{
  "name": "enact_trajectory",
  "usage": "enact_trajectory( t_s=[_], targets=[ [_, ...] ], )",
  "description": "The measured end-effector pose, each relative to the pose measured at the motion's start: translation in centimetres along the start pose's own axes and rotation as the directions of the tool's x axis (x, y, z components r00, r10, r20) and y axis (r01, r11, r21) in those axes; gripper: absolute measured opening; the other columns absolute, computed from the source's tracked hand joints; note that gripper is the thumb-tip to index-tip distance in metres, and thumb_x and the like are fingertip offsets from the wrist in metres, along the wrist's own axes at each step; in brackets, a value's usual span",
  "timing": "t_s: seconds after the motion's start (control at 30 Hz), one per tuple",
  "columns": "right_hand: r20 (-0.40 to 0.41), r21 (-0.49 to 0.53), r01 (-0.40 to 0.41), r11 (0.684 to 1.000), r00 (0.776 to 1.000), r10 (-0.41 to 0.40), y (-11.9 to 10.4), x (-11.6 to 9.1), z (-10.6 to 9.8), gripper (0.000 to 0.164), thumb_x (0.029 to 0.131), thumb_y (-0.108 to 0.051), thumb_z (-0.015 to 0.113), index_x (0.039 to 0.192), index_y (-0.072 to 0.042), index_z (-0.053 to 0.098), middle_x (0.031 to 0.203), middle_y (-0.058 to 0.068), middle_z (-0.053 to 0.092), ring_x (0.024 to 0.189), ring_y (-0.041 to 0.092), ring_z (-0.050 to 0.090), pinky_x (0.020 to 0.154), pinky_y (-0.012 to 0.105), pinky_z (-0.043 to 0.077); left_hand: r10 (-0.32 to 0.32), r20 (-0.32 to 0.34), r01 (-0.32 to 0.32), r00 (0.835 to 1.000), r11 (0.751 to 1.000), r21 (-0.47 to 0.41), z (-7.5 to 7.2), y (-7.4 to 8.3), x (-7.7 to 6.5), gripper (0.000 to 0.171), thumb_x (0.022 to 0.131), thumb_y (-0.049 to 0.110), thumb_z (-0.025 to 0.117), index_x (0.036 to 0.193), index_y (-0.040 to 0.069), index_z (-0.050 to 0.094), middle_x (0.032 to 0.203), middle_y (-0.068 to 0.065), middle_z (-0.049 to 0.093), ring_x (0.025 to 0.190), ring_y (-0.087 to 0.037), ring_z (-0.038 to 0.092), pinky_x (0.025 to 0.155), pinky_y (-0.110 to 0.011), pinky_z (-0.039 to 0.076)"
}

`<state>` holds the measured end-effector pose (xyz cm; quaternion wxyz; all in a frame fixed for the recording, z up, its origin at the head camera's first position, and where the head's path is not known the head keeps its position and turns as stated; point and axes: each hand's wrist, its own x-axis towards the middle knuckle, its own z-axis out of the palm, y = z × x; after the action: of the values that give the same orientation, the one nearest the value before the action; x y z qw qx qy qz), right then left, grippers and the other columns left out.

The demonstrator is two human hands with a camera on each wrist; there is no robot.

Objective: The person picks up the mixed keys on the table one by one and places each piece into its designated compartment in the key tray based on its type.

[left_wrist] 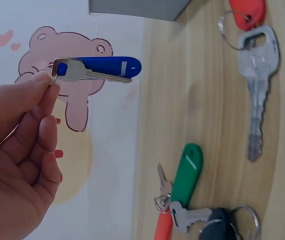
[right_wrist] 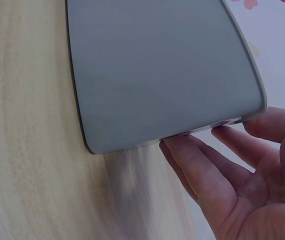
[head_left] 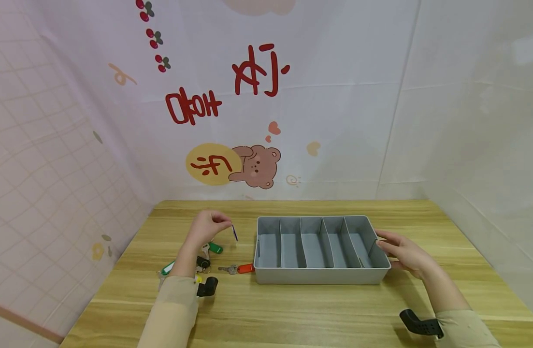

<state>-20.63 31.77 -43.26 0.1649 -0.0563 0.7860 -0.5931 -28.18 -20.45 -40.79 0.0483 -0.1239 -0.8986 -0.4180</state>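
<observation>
My left hand [head_left: 205, 227] is raised over the left of the table and pinches a small key ring between thumb and forefinger. From that ring hang a blue key tag [left_wrist: 110, 66] and a silver key [left_wrist: 75, 72]. At the right end of a grey divided box [head_left: 323, 276], my right hand [head_left: 403, 251] holds the end wall, thumb at the rim and fingertips against the outside. Several tagged keys lie below the left hand, among them a green tag [head_left: 215, 248] and a red tag [head_left: 246, 268] with a key [left_wrist: 258, 75].
The box stands on a wooden table [head_left: 292, 314], its compartments split by thin dividers. A dark key fob [head_left: 203, 262] and another green tag [head_left: 167, 267] lie near the left forearm. A printed cloth backdrop [head_left: 336, 96] rises behind the table.
</observation>
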Motion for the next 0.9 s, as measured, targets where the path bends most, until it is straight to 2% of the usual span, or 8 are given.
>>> enact_trajectory(
  t_s=[0.37, 0.9],
  targets=[
    [0.005, 0.012, -0.008, 1.0, 1.0, 0.008, 0.0, 0.1, -0.1, 0.066, 0.107, -0.02, 0.047, 0.154, 0.01, 0.011, 0.143, 0.038, 0.035, 0.106, 0.016, 0.063, 0.081, 0.04, 0.056, -0.021, -0.032, 0.02, 0.999, 0.999, -0.032, 0.0, 2.1, 0.1, 0.015, 0.091, 0.024, 0.074, 0.097, 0.01, 0.079, 0.098, -0.003, 0.073, 0.089, -0.022, 0.064, 0.076, -0.039, 0.051],
    [0.0, 0.012, -0.008, 1.0, 1.0, 0.008, 0.2, 0.1, -0.1, 0.066, 0.106, -0.02, 0.047, 0.154, 0.009, 0.012, 0.142, 0.038, 0.036, 0.107, 0.017, 0.062, 0.081, 0.04, 0.056, -0.036, -0.058, 0.025, 0.998, 0.984, -0.177, -0.9, 5.8, 0.0, 0.018, 0.091, 0.02, 0.074, 0.1, 0.005, 0.078, 0.1, -0.006, 0.073, 0.093, -0.023, 0.064, 0.082, -0.039, 0.05]
  ],
)
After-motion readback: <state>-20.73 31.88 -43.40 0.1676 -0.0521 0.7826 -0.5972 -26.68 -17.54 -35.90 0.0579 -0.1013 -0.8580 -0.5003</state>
